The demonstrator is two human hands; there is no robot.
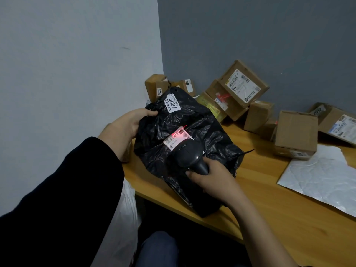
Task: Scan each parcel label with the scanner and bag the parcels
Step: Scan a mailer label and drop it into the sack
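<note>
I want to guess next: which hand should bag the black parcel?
Probably the left hand: it grips the parcel, and the bag is on its side. The right hand holds the scanner.

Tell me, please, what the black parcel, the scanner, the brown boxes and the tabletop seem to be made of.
The black parcel: thin plastic film, glossy; it crinkles and catches light. The scanner: hard moulded plastic, dark, slight sheen. The brown boxes: cardboard, matte, with folded edges; probably corrugated. The tabletop: wood or wood-look laminate, smooth; grain too faint to decide.
</note>
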